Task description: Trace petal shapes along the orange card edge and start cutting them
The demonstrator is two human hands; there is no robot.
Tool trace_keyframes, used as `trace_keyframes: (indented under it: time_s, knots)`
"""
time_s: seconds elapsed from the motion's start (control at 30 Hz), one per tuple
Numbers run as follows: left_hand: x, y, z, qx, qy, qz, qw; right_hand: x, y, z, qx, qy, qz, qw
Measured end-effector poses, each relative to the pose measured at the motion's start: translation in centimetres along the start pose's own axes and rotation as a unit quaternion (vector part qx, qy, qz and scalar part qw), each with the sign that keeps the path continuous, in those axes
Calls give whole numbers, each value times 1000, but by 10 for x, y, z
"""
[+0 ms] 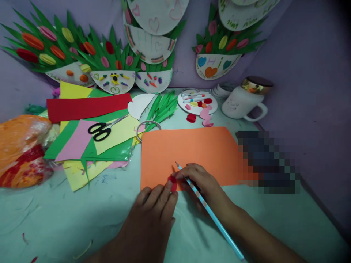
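Observation:
An orange foam or paper sheet [189, 149] lies flat in front of me. Near its lower edge is a small red paper piece [172, 183], partly covered by fingers. My left hand [155, 208] lies palm down with fingers stretched out, its fingertips pressing on that red piece and the sheet's edge. Closed around a light blue pencil [211, 213] is my right hand [203, 182]; the pencil's dark tip points up and away over the sheet. The right fingertips are beside the red piece; whether they touch it I cannot tell.
Black-handled scissors [102, 130] lie on coloured sheets [74, 142] at left, beside an orange plastic bag [22, 149]. Behind are green paper leaves [163, 107], a tape ring [138, 132], a paper plate [181, 107] with markers and petals, and a lidded mug [237, 104]. Finished paper-flower crafts [113, 82] line the wall.

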State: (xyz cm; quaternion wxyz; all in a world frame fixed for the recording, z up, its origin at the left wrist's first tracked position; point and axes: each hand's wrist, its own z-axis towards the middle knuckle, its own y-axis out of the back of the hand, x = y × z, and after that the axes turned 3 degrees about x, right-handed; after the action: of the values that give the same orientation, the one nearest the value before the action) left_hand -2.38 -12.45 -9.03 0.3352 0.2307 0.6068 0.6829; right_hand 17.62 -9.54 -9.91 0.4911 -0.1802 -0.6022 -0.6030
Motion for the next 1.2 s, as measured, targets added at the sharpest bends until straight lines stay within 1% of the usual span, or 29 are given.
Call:
trace_keyframes:
  time_s: [0.07, 0.2, 0.33, 0.43, 0.6, 0.8, 1.03, 1.2]
  knots:
    - [1, 3, -1, -10, 4, -39, 999, 0, -1, 2, -14, 1, -7, 1000]
    - [4, 11, -1, -36, 1, -109, 993, 4, -4, 7, -61, 5, -46, 997]
    - [9, 14, 0, -39, 9, -150, 988, 7, -6, 11, -83, 22, -71, 994]
    - [10, 15, 2, -36, 12, -171, 985, 6, -6, 11, -90, 21, -71, 993]
    - [6, 15, 5, 2, 20, -145, 989, 4, -6, 11, -85, 14, -55, 995]
    - [4, 15, 6, -1, 15, -118, 993, 4, -6, 10, -83, 14, -61, 995]
    - [5, 18, 8, 25, 12, -118, 993, 8, -6, 11, -92, 35, -71, 993]
    - [5, 19, 9, 34, 7, -114, 993, 8, -7, 10, -93, 28, -70, 993]
